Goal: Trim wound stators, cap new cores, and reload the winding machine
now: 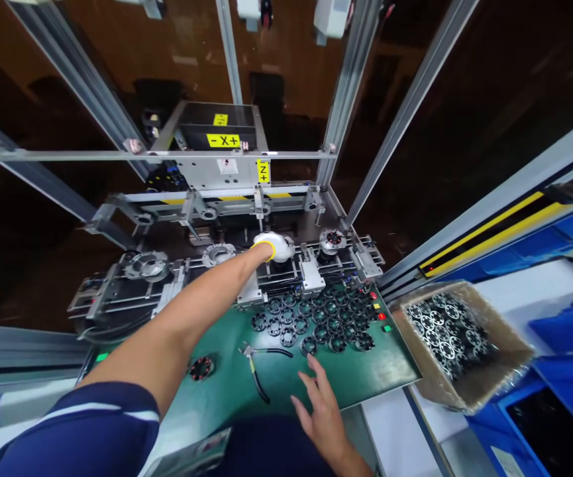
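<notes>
My left hand point(275, 246), in a white glove with a yellow cuff, reaches forward over one of the round metal fixtures of the machine. Its fingers are hidden, so I cannot tell what it holds. My right hand point(322, 414) is bare and hangs over the front of the green work surface point(231, 391), fingers apart and holding nothing. Just beyond its fingertips lie many black slotted rings point(336, 324). A pair of pliers point(254, 361) with dark handles lies spread to its left. One ring with reddish parts point(201, 368) sits alone near my left forearm.
Other round fixtures stand at left point(147, 266), centre point(218, 254) and right point(332, 241), the right one carrying a ring. A plastic-lined carton point(415, 371) of rings stands at right, near blue bins point(564, 384). Metal posts and a crossbar point(167, 156) frame the machine.
</notes>
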`<state>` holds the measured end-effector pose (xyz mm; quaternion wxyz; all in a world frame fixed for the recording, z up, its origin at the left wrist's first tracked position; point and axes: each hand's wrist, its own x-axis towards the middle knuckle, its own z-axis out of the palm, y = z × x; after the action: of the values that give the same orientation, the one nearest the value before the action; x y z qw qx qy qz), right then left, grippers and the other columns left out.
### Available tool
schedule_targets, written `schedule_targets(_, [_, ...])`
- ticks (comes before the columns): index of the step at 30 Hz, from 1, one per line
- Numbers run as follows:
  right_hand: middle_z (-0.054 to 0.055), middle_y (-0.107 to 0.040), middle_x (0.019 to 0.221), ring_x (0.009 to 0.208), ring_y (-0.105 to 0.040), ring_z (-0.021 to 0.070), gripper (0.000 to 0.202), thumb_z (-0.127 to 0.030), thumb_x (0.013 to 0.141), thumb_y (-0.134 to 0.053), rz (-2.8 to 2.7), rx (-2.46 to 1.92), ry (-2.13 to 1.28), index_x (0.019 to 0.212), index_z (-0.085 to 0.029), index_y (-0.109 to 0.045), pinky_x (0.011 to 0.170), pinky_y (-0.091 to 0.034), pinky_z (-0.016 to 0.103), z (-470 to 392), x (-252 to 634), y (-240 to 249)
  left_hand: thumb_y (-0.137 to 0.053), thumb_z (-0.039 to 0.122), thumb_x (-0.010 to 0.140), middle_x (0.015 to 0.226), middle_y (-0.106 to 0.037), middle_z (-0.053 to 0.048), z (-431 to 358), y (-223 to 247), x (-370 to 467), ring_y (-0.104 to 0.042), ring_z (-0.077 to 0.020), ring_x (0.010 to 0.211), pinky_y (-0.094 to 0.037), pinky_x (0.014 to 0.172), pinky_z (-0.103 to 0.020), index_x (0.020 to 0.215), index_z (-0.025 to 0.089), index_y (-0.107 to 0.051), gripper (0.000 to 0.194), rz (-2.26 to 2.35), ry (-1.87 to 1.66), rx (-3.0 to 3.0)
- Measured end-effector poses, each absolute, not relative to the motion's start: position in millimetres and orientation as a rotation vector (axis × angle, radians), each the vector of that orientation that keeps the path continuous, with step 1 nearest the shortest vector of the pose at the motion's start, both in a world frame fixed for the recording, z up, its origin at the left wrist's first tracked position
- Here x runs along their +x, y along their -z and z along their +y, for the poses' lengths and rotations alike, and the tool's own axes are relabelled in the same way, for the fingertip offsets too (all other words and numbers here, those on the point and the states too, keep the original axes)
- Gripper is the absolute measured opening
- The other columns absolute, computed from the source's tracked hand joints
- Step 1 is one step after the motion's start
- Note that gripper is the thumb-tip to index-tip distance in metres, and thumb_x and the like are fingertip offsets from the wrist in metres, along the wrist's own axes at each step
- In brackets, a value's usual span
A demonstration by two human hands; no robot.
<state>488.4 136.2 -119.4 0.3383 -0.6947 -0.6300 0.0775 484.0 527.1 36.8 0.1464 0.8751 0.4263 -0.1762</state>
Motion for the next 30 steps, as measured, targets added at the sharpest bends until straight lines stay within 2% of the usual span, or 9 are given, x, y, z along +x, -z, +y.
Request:
schedule_targets(4, [0.020,-0.057,0.145,0.133,-0.059,0.0282,0.026,-0.020,0.095,-0.057,-1.814,-1.744,-0.106,0.119,-0.018,-0.065,0.102,-0.060,0.041,164.6,518.5,88.1,-0.063,0.043,0.097,0.125,-0.066,-0.010,524.3,-49.2,475.7,-0.066,-0.0242,0.110,-0.056,0.095,-0.047,0.123,0.015,-0.064,0.038,1.278,0.552,2.523])
schedule_targets(7, [0.019,-0.062,0.138,0.130,-0.060,0.0298,0.022,-0.024,0.096,-0.058,-1.871,-1.797,0.070,0.115,-0.017,-0.069,0.106,-0.056,0.049,218.7,583.2,55.5,-0.061,0.044,0.098,0.127,-0.065,-0.011,515.8,-53.1,472.3,-0.065,-0.0247,0.112,-0.056,0.097,-0.048,0.124,0.016,-0.063,0.039,1.308,0.517,2.574])
schedule_targets(10, [0.022,-0.057,0.143,0.137,-0.052,0.0353,0.027,-0.023,0.094,-0.061,-1.877,-1.923,0.086,0.118,-0.014,-0.070,0.116,-0.044,0.060,291.8,660.9,23.0,-0.063,0.042,0.097,0.124,-0.066,-0.011,508.2,-60.3,470.5,-0.065,-0.0242,0.110,-0.056,0.095,-0.047,0.122,0.015,-0.064,0.037,1.333,0.445,2.639])
schedule_targets(12, [0.023,-0.049,0.150,0.145,-0.042,0.0392,0.034,-0.019,0.087,-0.069,-1.928,-2.017,0.043,0.121,-0.012,-0.070,0.120,-0.038,0.061,339.9,700.8,5.9,-0.063,0.040,0.097,0.124,-0.065,-0.011,505.7,-71.1,465.2,-0.064,-0.0244,0.111,-0.055,0.096,-0.047,0.121,0.014,-0.064,0.035,1.318,0.353,2.706])
schedule_targets(17, [0.018,-0.032,0.164,0.153,-0.023,0.0432,0.054,-0.016,0.076,-0.083,-2.090,-2.236,-0.201,0.127,-0.017,-0.068,0.118,-0.036,0.066,422.3,737.9,-6.7,-0.051,0.033,0.099,0.125,-0.064,-0.014,502.8,-106.3,427.9,-0.062,-0.0320,0.116,-0.050,0.092,-0.044,0.115,0.017,-0.070,0.031,1.160,0.122,2.886])
schedule_targets(20, [0.014,-0.037,0.161,0.150,-0.029,0.0404,0.045,-0.025,0.082,-0.081,-2.153,-2.352,-0.378,0.124,-0.018,-0.067,0.116,-0.037,0.065,446.6,740.9,-1.4,-0.060,0.034,0.092,0.129,-0.061,-0.017,499.6,-110.8,405.4,-0.060,-0.0360,0.118,-0.048,0.092,-0.045,0.127,0.020,-0.067,0.039,1.110,0.077,2.957])
schedule_targets(24, [0.011,-0.048,0.153,0.140,-0.045,0.0326,0.038,-0.035,0.096,-0.069,-2.202,-2.409,-0.535,0.130,-0.020,-0.063,0.115,-0.040,0.060,467.1,744.3,2.0,-0.067,0.032,0.086,0.134,-0.058,-0.019,498.9,-92.6,405.9,-0.058,-0.0366,0.120,-0.046,0.094,-0.046,0.123,0.018,-0.069,0.040,1.038,0.098,2.994])
schedule_targets(28, [0.011,-0.058,0.142,0.131,-0.054,0.0285,0.032,-0.037,0.097,-0.066,-2.243,-2.313,-0.637,0.123,-0.018,-0.065,0.112,-0.044,0.055,486.3,748.9,-13.0,-0.064,0.026,0.088,0.143,-0.053,-0.022,505.9,-69.2,433.9,-0.051,-0.0379,0.129,-0.044,0.100,-0.048,0.113,0.012,-0.072,0.030,0.962,0.131,2.988])
schedule_targets(30, [0.010,-0.063,0.134,0.127,-0.057,0.0269,0.025,-0.037,0.095,-0.069,-2.226,-2.233,-0.702,0.111,-0.017,-0.070,0.111,-0.045,0.053,490.7,752.3,-28.2,-0.065,0.026,0.089,0.145,-0.051,-0.023,511.4,-59.6,447.5,-0.050,-0.0377,0.129,-0.044,0.102,-0.049,0.115,0.008,-0.071,0.032,0.969,0.158,2.959])
